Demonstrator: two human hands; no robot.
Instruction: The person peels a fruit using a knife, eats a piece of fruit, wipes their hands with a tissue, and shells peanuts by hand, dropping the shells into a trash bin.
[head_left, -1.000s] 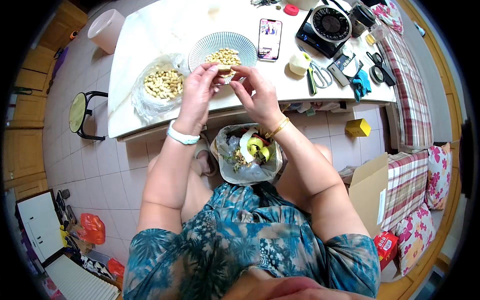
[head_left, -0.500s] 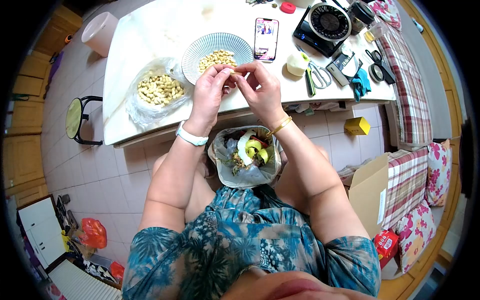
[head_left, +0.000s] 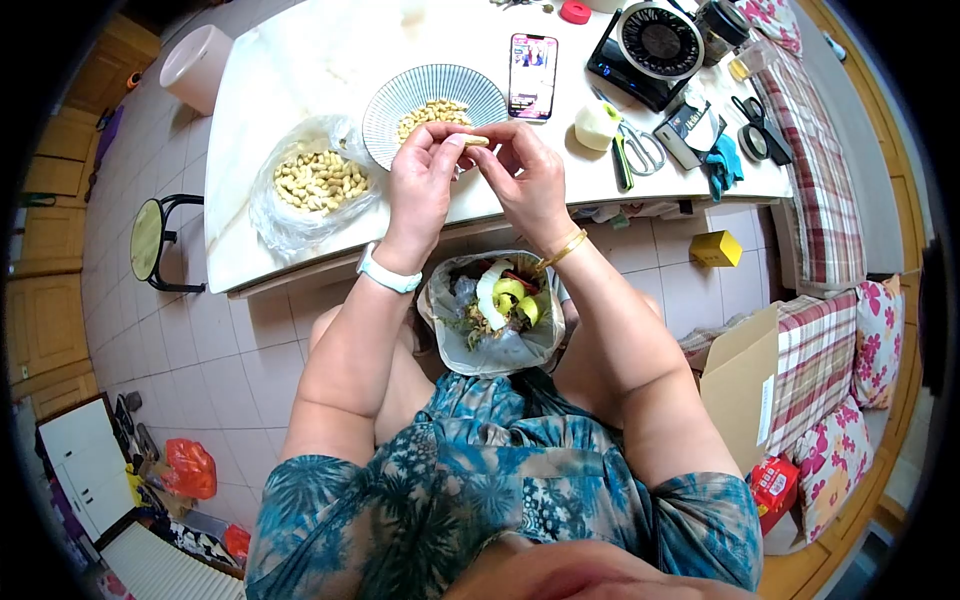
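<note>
Above the table's front edge, my left hand (head_left: 424, 172) and my right hand (head_left: 522, 174) meet with fingertips pinched on an unshelled peanut (head_left: 475, 141). It lies lengthwise between the two thumbs. Just beyond the fingers is a striped bowl (head_left: 478, 88) with shelled peanuts (head_left: 436, 113) in it. To the left, a clear plastic bag (head_left: 290, 228) lies spread out around many peanuts in their shells (head_left: 320, 182). Below my hands, between my legs, stands a lined waste bin (head_left: 470, 358) holding green fruit peels (head_left: 508, 296) and other scraps.
On the table (head_left: 300, 60) to the right are a phone (head_left: 533, 78), a peeled fruit (head_left: 596, 126), a green-handled peeler (head_left: 622, 162), scissors (head_left: 645, 148) and a fan (head_left: 658, 50). A stool (head_left: 148, 240) stands left; an open cardboard box (head_left: 738, 385) is at my right.
The peanut between my fingertips shows more fully now, with my thumbs lying along its near side. My hands have barely shifted, and the view has moved slightly.
</note>
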